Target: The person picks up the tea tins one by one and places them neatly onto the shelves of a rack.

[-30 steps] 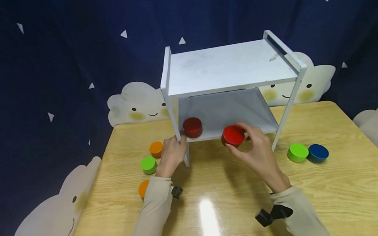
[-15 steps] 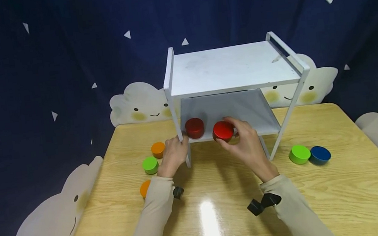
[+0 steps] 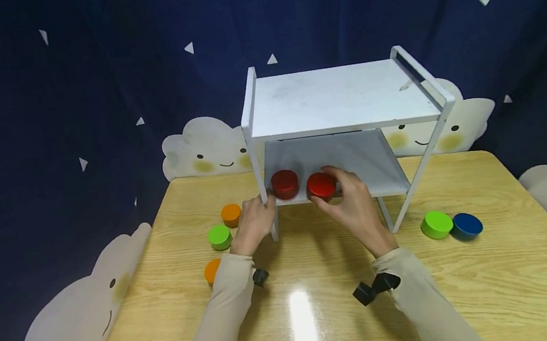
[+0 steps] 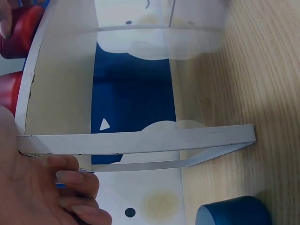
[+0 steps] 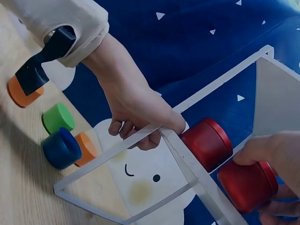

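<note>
Near the left hand [image 3: 254,222] gripping a post [image 3: 255,167], the right hand [image 3: 357,205] grips a red tin [image 3: 321,186], now nearer its twin [image 3: 285,185], almost paired.

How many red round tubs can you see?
2. One red tub stands near the left end of the lower shelf; the second red tub is just right of it, held by the right hand.
</note>
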Action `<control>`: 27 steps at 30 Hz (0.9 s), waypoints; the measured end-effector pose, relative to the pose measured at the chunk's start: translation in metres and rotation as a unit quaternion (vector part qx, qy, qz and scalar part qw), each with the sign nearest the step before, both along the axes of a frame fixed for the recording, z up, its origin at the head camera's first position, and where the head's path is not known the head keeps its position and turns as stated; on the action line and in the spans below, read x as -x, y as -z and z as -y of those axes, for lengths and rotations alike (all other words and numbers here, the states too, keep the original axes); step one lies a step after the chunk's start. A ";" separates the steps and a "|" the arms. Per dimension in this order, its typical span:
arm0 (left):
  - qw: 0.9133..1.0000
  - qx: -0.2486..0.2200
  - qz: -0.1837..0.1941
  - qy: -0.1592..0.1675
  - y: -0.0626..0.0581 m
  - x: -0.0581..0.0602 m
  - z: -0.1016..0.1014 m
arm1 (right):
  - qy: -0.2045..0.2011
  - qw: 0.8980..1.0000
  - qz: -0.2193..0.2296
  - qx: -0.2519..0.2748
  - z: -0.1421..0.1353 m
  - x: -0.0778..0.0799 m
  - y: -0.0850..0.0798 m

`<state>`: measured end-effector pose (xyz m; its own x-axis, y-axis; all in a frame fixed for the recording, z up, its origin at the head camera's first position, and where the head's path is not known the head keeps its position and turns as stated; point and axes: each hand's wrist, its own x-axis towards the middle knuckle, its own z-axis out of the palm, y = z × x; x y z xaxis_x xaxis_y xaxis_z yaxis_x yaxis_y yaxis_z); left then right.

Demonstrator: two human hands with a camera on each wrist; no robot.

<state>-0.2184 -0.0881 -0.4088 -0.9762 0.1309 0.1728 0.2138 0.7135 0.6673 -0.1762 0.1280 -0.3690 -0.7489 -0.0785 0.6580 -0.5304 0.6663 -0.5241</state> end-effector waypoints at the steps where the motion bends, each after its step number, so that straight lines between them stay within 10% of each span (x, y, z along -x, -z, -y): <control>1: 1.000 -0.004 0.002 0.001 0.000 0.000 0.000 | 0.001 1.000 0.000 0.001 0.001 0.001 0.000; 10: 1.000 -0.006 -0.002 0.008 0.000 0.000 -0.001 | 0.016 1.000 -0.001 0.000 0.004 0.010 -0.001; 17: 0.979 0.160 -0.116 0.050 -0.002 -0.001 0.001 | 0.015 1.000 0.008 -0.005 0.005 0.014 -0.001; 27: 0.990 0.128 -0.050 0.009 -0.004 -0.001 0.000 | 0.013 0.999 0.033 -0.003 0.008 0.018 0.001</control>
